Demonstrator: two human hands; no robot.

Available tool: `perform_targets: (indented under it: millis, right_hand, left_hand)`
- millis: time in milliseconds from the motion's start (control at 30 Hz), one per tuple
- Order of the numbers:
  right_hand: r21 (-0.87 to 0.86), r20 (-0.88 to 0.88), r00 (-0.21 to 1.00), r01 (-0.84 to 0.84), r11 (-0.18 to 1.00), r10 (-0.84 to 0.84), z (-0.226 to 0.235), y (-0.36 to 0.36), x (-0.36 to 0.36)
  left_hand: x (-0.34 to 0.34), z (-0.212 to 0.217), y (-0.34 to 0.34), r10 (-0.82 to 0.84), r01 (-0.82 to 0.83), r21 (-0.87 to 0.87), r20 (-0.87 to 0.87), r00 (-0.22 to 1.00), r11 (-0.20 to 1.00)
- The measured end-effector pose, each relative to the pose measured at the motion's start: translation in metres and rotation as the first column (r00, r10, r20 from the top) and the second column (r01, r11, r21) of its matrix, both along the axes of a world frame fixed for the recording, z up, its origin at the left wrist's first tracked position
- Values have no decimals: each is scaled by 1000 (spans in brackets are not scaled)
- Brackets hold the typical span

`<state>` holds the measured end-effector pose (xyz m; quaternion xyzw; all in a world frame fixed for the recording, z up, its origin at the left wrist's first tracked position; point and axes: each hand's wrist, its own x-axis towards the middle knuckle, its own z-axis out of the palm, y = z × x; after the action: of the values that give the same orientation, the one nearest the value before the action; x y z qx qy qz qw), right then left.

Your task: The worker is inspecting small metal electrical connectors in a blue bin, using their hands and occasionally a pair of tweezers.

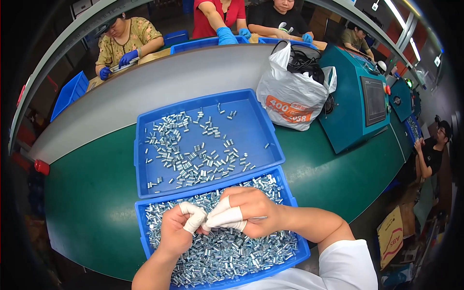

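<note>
My left hand [180,227] and my right hand [244,212] meet fingertip to fingertip over the near blue tray [299,251], which is heaped with small silver metal sleeves [227,251]. White finger cots cover the thumbs and forefingers. The fingertips pinch together at one small metal piece, mostly hidden between them. A thin metal pin shows under my right hand. Beyond it lies a second blue tray [256,113] with silver sleeves [193,154] scattered thinly across its floor.
Both trays rest on a green belt [87,193] beside a grey strip. A white plastic bag [292,94] and a teal machine [360,104] with a screen stand at the right. Several people in blue gloves work across the table; another person sits far right.
</note>
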<state>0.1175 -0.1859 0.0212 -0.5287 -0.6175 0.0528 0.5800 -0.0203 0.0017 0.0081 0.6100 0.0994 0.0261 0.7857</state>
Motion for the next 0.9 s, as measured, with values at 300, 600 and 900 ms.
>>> perform_targets:
  millis: [300,600,900]
  right_hand:
    - [-38,93,994,67,997,-63,8,-5,-2]
    - [3,-89,996,-28,1000,28,1,-3,6]
    - [10,-130,991,44,999,-43,-2,-1,-1]
  left_hand:
    - [-1,-2,2,40,-40,28,18,999,999]
    - [-5,3,-3,2,-3,24,51,999,1000]
    - [0,2,3,58,-58,62,-2,998,996]
